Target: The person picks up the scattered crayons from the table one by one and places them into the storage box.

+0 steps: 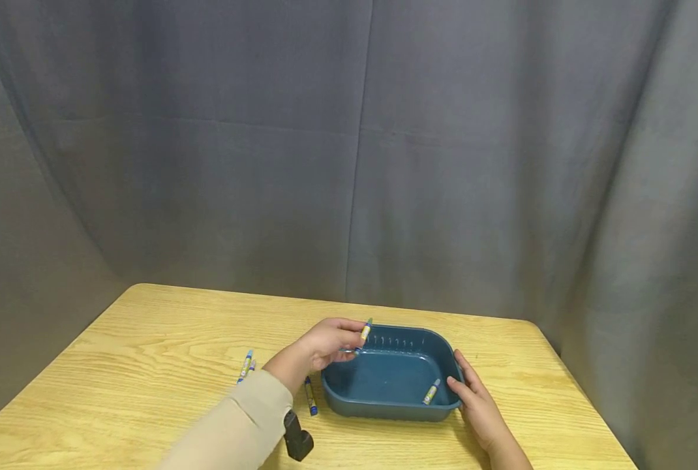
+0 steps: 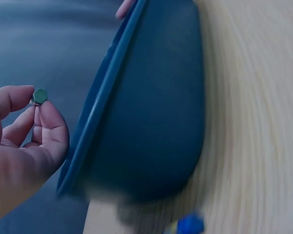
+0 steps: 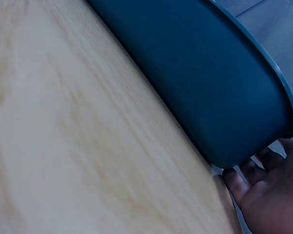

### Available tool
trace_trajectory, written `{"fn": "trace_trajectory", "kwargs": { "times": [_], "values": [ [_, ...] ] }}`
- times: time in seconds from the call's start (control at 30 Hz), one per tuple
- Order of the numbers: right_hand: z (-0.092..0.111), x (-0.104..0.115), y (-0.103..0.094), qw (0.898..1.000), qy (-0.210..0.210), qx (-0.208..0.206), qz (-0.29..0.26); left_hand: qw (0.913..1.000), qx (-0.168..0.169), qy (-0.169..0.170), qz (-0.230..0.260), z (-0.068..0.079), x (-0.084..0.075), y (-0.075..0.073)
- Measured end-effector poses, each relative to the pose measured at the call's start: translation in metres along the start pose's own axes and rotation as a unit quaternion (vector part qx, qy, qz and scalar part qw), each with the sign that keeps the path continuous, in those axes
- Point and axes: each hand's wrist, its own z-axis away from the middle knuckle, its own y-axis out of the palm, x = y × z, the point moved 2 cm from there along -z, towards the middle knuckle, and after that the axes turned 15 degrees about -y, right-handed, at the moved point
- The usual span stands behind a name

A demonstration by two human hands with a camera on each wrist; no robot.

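Head view: I take the basin [image 1: 378, 412] as the reference; one is present, seated on the counter [image 1: 190, 333]. The left hand [image 1: 328, 343] is raised at the basin's far left corner and pinches one green-tipped crayon [image 1: 366, 331], the held crayon, over the rim. The right hand [image 1: 475, 403] grips the basin's right end, thumb at the rim and fingers against the outer wall. One inner crayon [image 1: 432, 391] lies inside the basin at its near right corner, close to the right thumb. One single crayon [image 1: 310, 396] lies on the counter just left of the basin, beside the left forearm. A crayon pair [image 1: 246, 364], two units side by side, lies farther left of the basin, partly behind the left sleeve [image 1: 237, 418]. Visible count: five crayons, of which one is in the left hand, one in the basin and three on the counter. One black device [image 1: 297, 436] sits at the left wrist, in front of the basin's left end. A grey curtain [image 1: 267, 163] hangs behind the basin.

Left wrist view: I read the held crayon end-on as a green hexagon between thumb and fingers, beside the basin's rim. One blurred blue-ended object [image 2: 189, 224] lies on the counter near the basin's base.

Right wrist view: I see the fingers bent against the basin's end wall. The thumb's contact cannot be confirmed here.
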Motion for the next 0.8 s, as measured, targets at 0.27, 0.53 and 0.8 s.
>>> {"fn": "trace_trajectory", "kwargs": {
  "times": [0.27, 0.53, 0.8],
  "values": [
    [0.0, -0.002, 0.0, 1.0, 0.012, -0.011, 0.008, 0.9995, 0.026, -0.019, -0.007, -0.015, 0.006, 0.049],
    [0.003, -0.002, 0.001, 1.0, 0.004, -0.007, -0.005, 0.9973, -0.002, -0.06, -0.042, -0.028, 0.019, 0.09],
    [0.002, -0.001, 0.002, 1.0, 0.0, -0.01, -0.013, 0.9902, -0.04, -0.072, -0.113, -0.032, 0.025, 0.11]
  ]
}}
